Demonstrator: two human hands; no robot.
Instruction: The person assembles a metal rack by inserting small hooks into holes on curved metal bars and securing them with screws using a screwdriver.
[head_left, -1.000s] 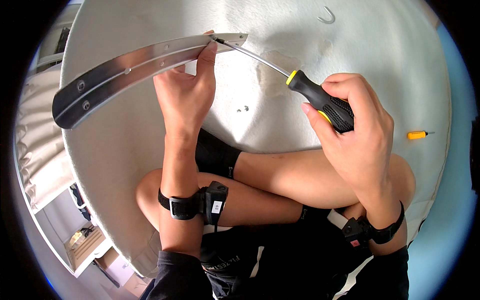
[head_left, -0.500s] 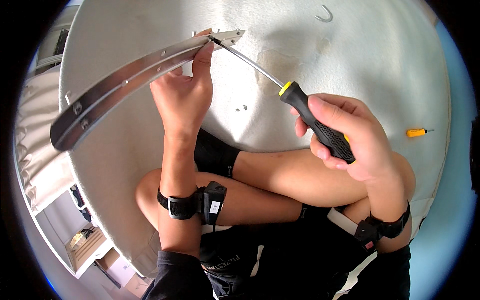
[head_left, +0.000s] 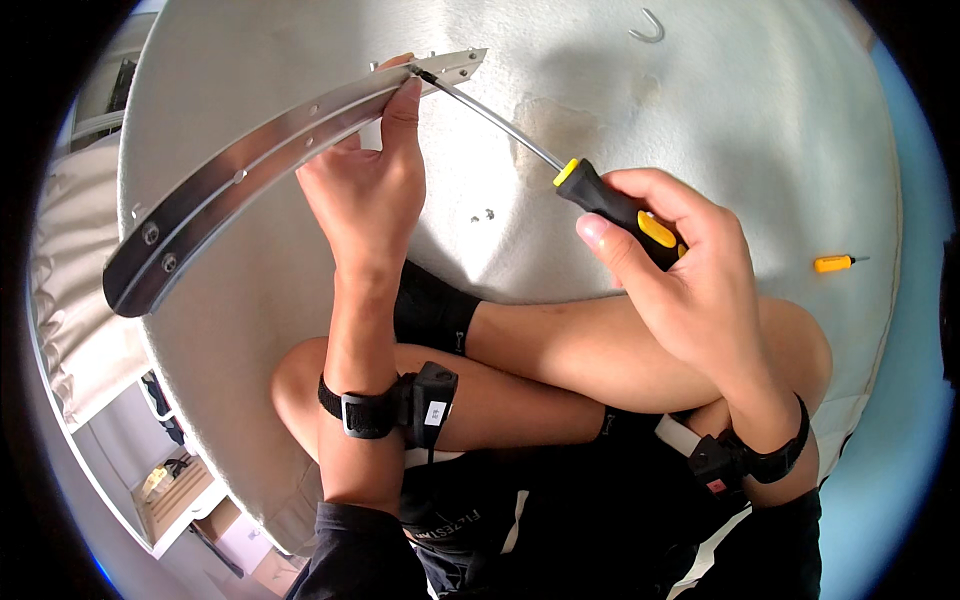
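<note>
My left hand (head_left: pixel 372 190) grips a long silvery metal rail (head_left: pixel 235 175) near its far end, thumb on the near side and fingers behind. Several screws and holes run along the rail, which is held up at a slant. My right hand (head_left: pixel 690 270) is wrapped round the black and yellow handle of a screwdriver (head_left: pixel 510 130). Its shaft points up and left, and the tip meets the rail at a screw just beside my left thumb. The tip's exact seating in the screw is too small to tell.
On the pale padded surface (head_left: pixel 700 120) lie two small screws (head_left: pixel 482 216), a metal S-shaped or J-shaped hook (head_left: pixel 652 27) at the back and a small yellow screwdriver (head_left: pixel 833 264) at the right. My crossed legs (head_left: pixel 560 350) are close below my hands. A shelf (head_left: pixel 180 500) stands at the lower left.
My right hand has rolled round the handle, which now shows its yellow inlay. The rail's far end has shifted slightly up and left; the screwdriver tip has moved with it.
</note>
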